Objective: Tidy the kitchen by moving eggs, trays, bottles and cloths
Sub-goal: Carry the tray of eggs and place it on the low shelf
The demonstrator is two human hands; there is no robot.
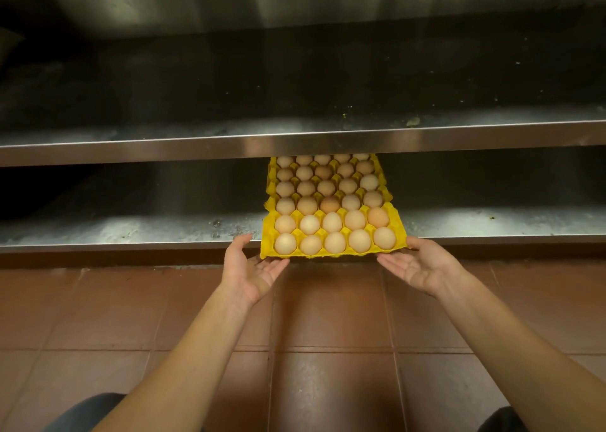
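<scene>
Centre frame: left hand [254, 272] and right hand [418, 264], fingers straight, cradle the egg tray [331, 251] on the low shelf [131, 235]; next, probably a level lift or push.

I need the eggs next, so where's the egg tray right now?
Head view, centre: the egg tray lies on the bottom shelf, its near edge overhanging, with the left hand and right hand under its corners.

Open hands [334, 269] cradle a yellow egg tray [331, 253] on the lower steel shelf [131, 231].

A yellow egg tray [331, 253] sits on the lower steel shelf [131, 231].
</scene>
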